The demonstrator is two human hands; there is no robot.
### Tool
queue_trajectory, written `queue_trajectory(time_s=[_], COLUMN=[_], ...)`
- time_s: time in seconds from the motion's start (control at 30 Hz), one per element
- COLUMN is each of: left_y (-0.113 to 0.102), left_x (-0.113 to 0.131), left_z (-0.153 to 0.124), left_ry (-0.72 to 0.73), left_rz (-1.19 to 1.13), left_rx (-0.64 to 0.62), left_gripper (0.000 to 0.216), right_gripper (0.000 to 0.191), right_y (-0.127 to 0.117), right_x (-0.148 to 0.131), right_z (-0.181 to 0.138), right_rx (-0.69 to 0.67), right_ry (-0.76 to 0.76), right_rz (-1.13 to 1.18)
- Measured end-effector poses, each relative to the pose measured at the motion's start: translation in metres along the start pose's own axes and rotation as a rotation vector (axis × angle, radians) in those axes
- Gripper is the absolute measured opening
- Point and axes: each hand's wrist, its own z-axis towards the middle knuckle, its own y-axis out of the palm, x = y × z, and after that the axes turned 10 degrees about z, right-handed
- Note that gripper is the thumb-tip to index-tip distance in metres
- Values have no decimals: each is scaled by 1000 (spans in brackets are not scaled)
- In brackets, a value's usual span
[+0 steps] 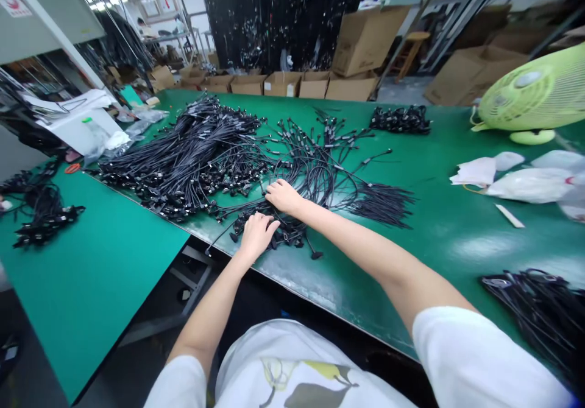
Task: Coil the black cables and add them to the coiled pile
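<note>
My left hand point(258, 234) is at the near edge of the green table, its fingers bent over black cable ends, the thumb on the right side. Slightly farther in, my right hand point(284, 196) has its fingers curled down on black cables; the fingertips are partly hidden. Beneath and between both hands lies a small heap of black cable connectors point(292, 232). A spread of loose black cables point(315, 170) fans out beyond my right hand, ending in a bundle of straight tails point(384, 204). To the left is a big pile of black cables point(196, 146).
A tied cable bundle point(400, 119) lies at the back. On the right are a green fan point(525, 91), white plastic bags point(530, 182) and more black cables point(543, 310). Cardboard boxes point(283, 83) line the far edge. A lower green table point(91, 274) adjoins at left.
</note>
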Motion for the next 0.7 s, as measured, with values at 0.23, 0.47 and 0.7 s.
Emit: queue_trajectory(time_s=[0.23,0.47,0.7], left_y=[-1,-46,-111], left_x=[17,-4,-52], left_z=[12,-3,-29], left_ry=[-15,-3,-137], left_rz=[-83,-196,-496], left_rx=[66,250,333], left_gripper=[25,31,24], right_gripper=[24,28,31], right_y=[-35,-68,-140], right_x=[4,-8,85], right_z=[-7,-41,-52], right_rx=[17,145,570], right_ry=[-22,-192,394], right_rz=[-47,-10,14])
